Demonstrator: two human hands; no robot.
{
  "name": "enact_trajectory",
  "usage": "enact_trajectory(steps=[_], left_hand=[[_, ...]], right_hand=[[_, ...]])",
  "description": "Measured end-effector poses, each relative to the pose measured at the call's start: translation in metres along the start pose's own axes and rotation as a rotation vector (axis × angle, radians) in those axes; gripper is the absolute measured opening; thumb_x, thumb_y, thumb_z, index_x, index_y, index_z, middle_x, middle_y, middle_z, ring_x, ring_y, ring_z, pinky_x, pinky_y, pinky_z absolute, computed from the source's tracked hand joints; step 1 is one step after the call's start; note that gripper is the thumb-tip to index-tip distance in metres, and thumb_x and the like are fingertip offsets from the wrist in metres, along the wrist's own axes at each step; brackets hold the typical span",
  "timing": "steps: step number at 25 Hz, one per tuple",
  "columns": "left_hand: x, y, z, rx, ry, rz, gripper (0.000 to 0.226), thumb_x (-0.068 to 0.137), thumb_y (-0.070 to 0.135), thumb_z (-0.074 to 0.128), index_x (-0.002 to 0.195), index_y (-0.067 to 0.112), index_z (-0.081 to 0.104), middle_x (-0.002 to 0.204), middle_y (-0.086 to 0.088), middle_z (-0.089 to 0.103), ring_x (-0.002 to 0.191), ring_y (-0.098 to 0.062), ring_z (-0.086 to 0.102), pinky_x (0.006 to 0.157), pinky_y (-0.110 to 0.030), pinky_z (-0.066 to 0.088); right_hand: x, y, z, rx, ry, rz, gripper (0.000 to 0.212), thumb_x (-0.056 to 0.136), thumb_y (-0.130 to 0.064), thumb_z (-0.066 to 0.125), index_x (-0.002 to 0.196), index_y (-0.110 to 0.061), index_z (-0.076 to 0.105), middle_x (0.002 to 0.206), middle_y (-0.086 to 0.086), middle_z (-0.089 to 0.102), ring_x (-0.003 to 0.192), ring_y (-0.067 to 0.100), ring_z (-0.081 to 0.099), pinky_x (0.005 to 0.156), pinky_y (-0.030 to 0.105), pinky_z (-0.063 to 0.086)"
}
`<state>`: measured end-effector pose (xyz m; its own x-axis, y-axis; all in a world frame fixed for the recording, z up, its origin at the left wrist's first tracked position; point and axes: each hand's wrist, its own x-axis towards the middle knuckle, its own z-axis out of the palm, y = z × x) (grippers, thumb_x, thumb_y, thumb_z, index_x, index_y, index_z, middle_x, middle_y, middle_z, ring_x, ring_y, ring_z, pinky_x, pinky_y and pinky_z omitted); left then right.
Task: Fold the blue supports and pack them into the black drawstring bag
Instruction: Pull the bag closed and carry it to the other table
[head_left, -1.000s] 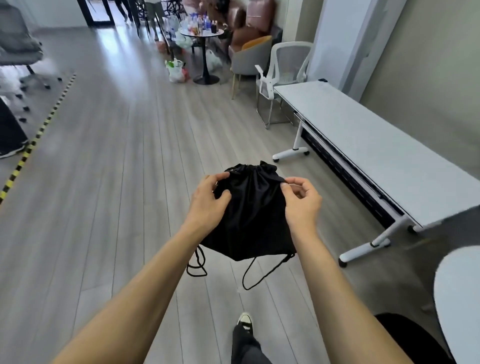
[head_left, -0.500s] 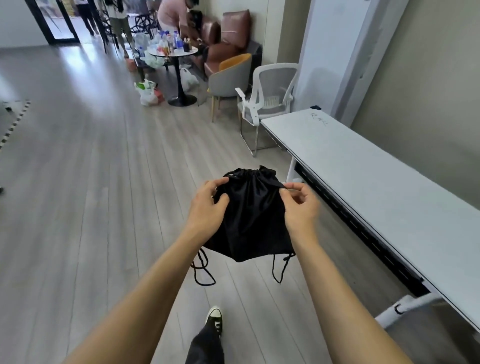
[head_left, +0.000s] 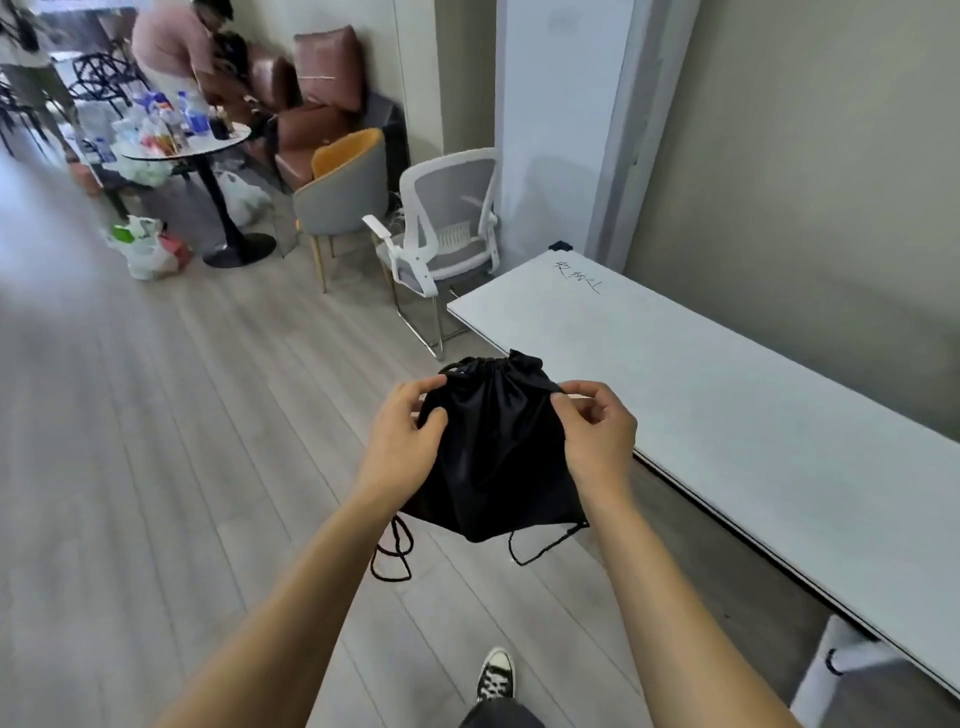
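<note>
Both hands hold the soft black cloth drawstring bag (head_left: 493, 447) up in the air in the middle of the frame, one on each side. The left hand (head_left: 402, 441) is curled shut, with its thumb and fingers pinching the left edge of the bag near the top. The right hand (head_left: 597, 436) is also curled, with its fingertips (head_left: 558, 400) nipping the right edge near the top, maybe on the string there. I think they hold it by the two sides so the mouth can be pulled open. The bunched top of the bag (head_left: 488, 366) is gathered tight, so the bag looks closed. It hangs down flat and loose, so it looks like there is not much inside, but I cannot see in. Thin black cords (head_left: 395, 551) dangle under the bag, below the middle of the frame. No blue supports show anywhere, so the packing looks not yet begun. The long white table (head_left: 727, 415) stands on the right side of the frame, with nothing on it. One black and white sneaker (head_left: 496, 675) stands on the grey wood floor (head_left: 182, 467) at the bottom.
</note>
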<state>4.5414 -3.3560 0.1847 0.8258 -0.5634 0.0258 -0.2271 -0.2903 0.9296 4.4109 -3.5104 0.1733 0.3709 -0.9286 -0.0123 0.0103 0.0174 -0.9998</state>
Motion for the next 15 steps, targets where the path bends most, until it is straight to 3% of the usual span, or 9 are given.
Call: enact_trajectory(steps=[8,12,15], left_hand=[[0.234,0.003,0.04,-0.008,-0.084,-0.047,0.036,0.096,0.007,0.053,0.119,0.029,0.069,0.113,-0.006,0.068,0.101,-0.017,0.067,0.095,-0.034,0.054],[0.328,0.007,0.069,-0.008,-0.123,-0.03,0.036,0.094,0.01,0.054,0.117,0.032,0.069,0.109,-0.001,0.067,0.101,-0.017,0.067,0.093,-0.034,0.055],[0.399,0.009,0.094,-0.005,-0.164,-0.027,0.035,0.094,0.008,0.053,0.115,0.03,0.071,0.106,0.001,0.069,0.097,-0.012,0.067,0.088,-0.025,0.053]], right_hand=[[0.186,0.007,0.076,0.033,0.043,0.067,0.007,0.086,-0.012,0.074,0.088,-0.018,0.073,0.061,-0.006,0.057,0.056,0.008,0.048,0.059,0.014,0.043],[0.258,0.01,0.102,0.015,0.098,0.086,0.008,0.086,-0.013,0.074,0.088,-0.021,0.072,0.058,-0.009,0.055,0.053,0.008,0.046,0.061,0.021,0.042],[0.308,0.016,0.116,-0.002,0.131,0.097,0.008,0.086,-0.013,0.075,0.087,-0.02,0.072,0.057,-0.007,0.055,0.052,0.01,0.045,0.06,0.026,0.041]])
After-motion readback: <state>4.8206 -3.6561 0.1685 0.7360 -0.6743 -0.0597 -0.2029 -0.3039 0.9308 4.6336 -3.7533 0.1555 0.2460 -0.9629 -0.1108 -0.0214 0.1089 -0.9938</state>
